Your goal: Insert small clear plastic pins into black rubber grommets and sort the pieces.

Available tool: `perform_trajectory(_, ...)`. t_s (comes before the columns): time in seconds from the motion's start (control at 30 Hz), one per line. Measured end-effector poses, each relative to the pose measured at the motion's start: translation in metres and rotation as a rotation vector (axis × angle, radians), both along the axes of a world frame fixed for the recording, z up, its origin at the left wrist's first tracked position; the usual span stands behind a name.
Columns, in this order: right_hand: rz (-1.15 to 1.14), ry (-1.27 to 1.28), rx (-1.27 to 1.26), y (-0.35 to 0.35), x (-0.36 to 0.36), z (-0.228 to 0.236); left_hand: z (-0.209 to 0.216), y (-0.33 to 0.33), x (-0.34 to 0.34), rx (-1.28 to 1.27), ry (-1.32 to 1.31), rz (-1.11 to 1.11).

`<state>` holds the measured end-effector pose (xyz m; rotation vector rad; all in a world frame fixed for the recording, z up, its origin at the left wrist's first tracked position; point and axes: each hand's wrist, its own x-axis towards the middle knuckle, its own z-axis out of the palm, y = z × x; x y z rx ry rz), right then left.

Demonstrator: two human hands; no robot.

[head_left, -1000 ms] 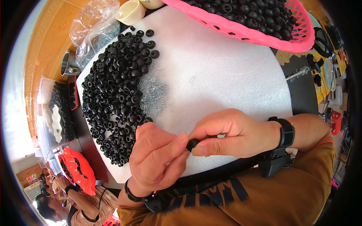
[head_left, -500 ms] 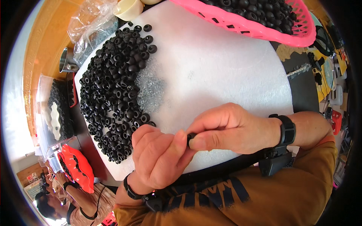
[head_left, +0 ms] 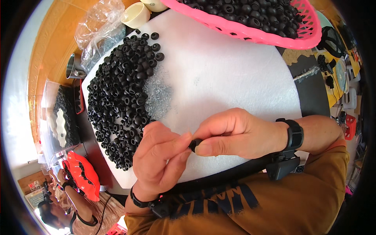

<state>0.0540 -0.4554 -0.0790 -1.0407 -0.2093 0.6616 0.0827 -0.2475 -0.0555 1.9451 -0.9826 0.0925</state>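
Observation:
A small black rubber ear tip (head_left: 194, 145) is pinched between the thumb and forefinger of my right hand (head_left: 239, 135). My left hand (head_left: 158, 154) meets it from the other side, its thumb and forefinger closed together at the tip's left edge. Whatever those left fingertips hold is too small to make out. Beyond my left hand a large pile of black ear tips (head_left: 121, 90) spreads over the white foam sheet (head_left: 231, 74). Along the pile's right side lies a patch of tiny clear pieces (head_left: 159, 96).
A pink basket (head_left: 250, 37) full of black ear tips stands at the far right. Cream bowls (head_left: 137, 15), a clear plastic bag (head_left: 98, 27) and a metal cup (head_left: 73, 65) line the far left. Beside a red tray (head_left: 84, 176), another person (head_left: 82, 205) sits at lower left.
My left fingers have shifted and opened slightly around the ear tip, which shows a bit more between both hands. The whole view has moved slightly.

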Motion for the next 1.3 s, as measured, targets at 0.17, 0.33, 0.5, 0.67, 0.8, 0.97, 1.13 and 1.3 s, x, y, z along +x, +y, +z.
perform_trajectory(0.17, -0.117, -0.383, -0.144, 0.002, 0.001, -0.005, 0.001, 0.0, 0.001, -0.084, 0.263, -0.016)
perform_trajectory(0.33, -0.193, -0.552, -0.243, 0.002, 0.005, -0.007, 0.007, -0.002, 0.003, -0.017, 0.319, 0.02)
perform_trajectory(0.5, -0.188, -0.603, -0.313, 0.0, 0.006, -0.006, 0.008, 0.0, 0.002, 0.12, 0.02, 0.024)
perform_trajectory(0.67, -0.191, -0.578, -0.285, 0.002, 0.006, -0.004, 0.005, -0.003, 0.002, 0.166, -0.278, 0.016)
perform_trajectory(0.8, -0.177, -0.568, -0.293, 0.001, 0.004, -0.006, 0.002, -0.002, -0.002, 0.216, -0.398, 0.006)
perform_trajectory(0.97, -0.097, -0.318, -0.124, 0.001, 0.002, -0.006, 0.004, -0.006, -0.006, 0.276, -0.407, 0.041)
perform_trajectory(1.13, -0.023, -0.275, -0.137, -0.001, 0.004, -0.006, -0.004, -0.005, -0.012, 0.321, -0.485, 0.082)
perform_trajectory(1.3, -0.004, -0.238, -0.14, 0.0, 0.003, -0.006, -0.008, -0.007, -0.013, 0.323, -0.593, 0.09)
